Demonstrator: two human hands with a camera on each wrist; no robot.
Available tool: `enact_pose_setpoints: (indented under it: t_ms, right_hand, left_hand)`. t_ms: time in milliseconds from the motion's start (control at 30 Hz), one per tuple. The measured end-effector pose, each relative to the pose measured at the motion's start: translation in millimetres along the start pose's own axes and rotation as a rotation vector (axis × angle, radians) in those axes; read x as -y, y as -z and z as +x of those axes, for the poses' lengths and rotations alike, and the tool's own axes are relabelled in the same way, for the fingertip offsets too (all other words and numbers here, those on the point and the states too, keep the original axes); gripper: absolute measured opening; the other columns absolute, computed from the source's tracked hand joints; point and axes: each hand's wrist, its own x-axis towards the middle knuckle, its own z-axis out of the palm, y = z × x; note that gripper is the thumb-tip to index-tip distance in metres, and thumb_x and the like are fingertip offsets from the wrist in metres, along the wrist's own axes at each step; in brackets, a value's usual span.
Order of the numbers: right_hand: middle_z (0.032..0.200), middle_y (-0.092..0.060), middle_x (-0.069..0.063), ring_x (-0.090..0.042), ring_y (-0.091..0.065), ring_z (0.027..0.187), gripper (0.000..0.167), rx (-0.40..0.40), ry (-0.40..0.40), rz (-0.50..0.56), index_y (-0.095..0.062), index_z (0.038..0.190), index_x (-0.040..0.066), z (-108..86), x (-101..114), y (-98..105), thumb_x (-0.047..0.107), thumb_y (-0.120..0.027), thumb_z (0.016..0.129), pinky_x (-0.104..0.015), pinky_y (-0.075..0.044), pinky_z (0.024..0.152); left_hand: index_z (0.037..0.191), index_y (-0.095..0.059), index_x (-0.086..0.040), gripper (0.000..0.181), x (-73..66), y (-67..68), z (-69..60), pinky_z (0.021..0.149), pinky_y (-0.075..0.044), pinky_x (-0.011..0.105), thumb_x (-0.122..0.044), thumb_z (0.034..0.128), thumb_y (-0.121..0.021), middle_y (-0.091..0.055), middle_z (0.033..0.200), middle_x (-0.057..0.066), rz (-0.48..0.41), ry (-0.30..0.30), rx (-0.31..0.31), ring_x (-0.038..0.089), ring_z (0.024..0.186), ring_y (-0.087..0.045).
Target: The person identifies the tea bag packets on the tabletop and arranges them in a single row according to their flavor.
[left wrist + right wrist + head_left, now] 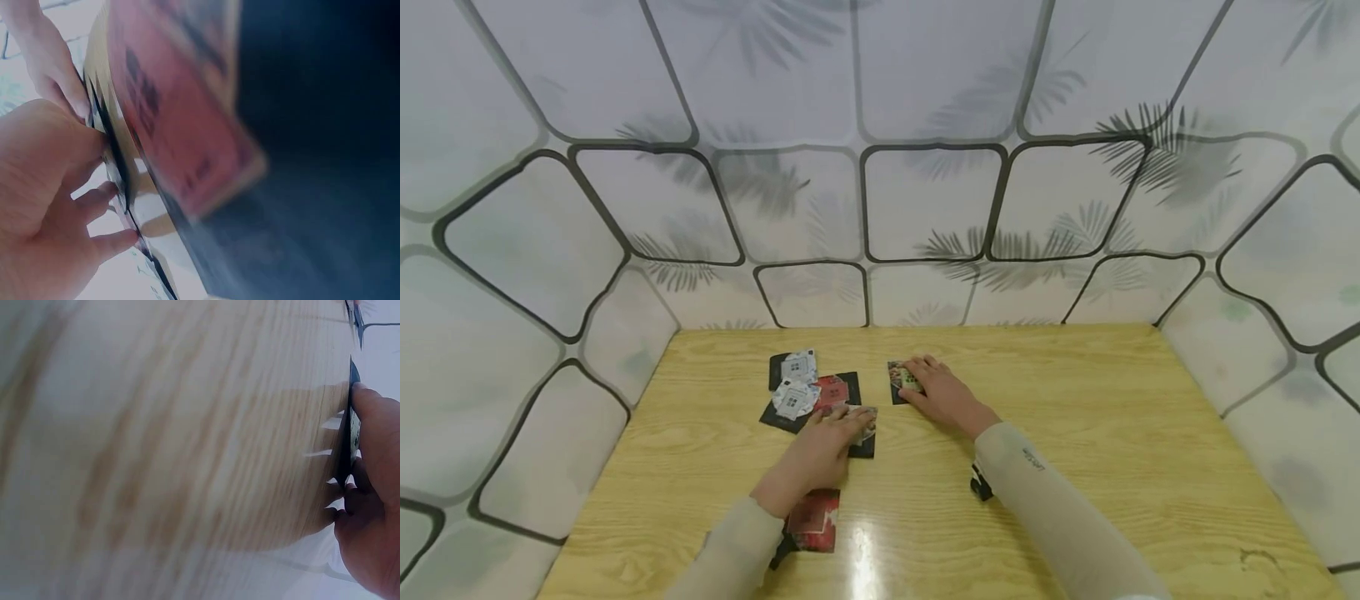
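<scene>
My left hand [822,454] reaches over a small group of flat printed cards. Its fingertips rest on a black card with a colored print [867,443]. In the left wrist view, the spread fingers [94,203] touch the thin card edges. Farther right, my right hand [943,393] lies across another dark printed card [895,385], thumb at its near edge and fingers over its far side. The right wrist view shows that card [347,440] edge-on beside the thumb and fingertips. Beyond the left hand are black cards with white prints [796,398] and a red print [832,392].
A red and black card [814,521] lies partly under the left forearm. A small black object [981,483] shows beside the right sleeve. The wooden table [1075,400] meets patterned fabric walls [925,200] at the back and sides.
</scene>
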Motion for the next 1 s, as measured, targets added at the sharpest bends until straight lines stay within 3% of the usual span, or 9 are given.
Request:
enact_pose_setpoints:
  t_ms: [233, 367, 600, 1000]
  right_hand:
    - [0.173, -0.029, -0.02, -0.039, -0.017, 0.164, 0.068, 0.008, 0.001, 0.002, -0.033, 0.166, 0.008, -1.4, -1, 1, 0.044, -0.05, 0.111, -0.056, -0.016, 0.133]
    - [0.173, -0.029, -0.02, -0.04, -0.018, 0.163, 0.068, 0.005, 0.004, 0.004, -0.033, 0.166, 0.008, -3.2, -2, 2, 0.044, -0.051, 0.111, -0.056, -0.017, 0.133]
    - [0.172, -0.03, -0.02, -0.039, -0.02, 0.163, 0.067, -0.009, 0.001, -0.001, -0.035, 0.165, 0.008, -6.7, -5, 3, 0.044, -0.051, 0.111, -0.056, -0.018, 0.133]
    - [0.171, -0.032, -0.022, -0.041, -0.021, 0.162, 0.067, -0.012, -0.015, -0.009, -0.035, 0.165, 0.006, -10.0, -10, 6, 0.042, -0.051, 0.111, -0.057, -0.018, 0.133]
  left_hand:
    - [0.159, -0.051, -0.016, 0.047, 9.6, 4.8, 2.6, 0.12, -0.035, 0.07, -0.017, 0.1112, -0.05, -0.052, 0.161, 0.01, -0.044, 0.04, -0.029, 0.045, 0.15, -0.045]
    - [0.157, -0.053, -0.017, 0.046, 10.7, 6.1, 6.4, 0.122, -0.033, 0.069, -0.019, 0.1114, -0.051, -0.053, 0.16, 0.009, -0.038, 0.062, -0.047, 0.043, 0.151, -0.045]
    - [0.159, -0.05, -0.016, 0.048, 3.5, 6.2, 17.0, 0.126, -0.023, 0.071, -0.019, 0.1114, -0.049, -0.051, 0.162, 0.008, -0.007, 0.043, -0.035, 0.038, 0.155, -0.04]
    - [0.161, -0.046, -0.016, 0.051, -3.9, 7.5, 37.5, 0.128, -0.022, 0.067, -0.016, 0.1108, -0.048, -0.047, 0.165, 0.006, 0.006, 0.057, -0.007, 0.035, 0.155, -0.041]
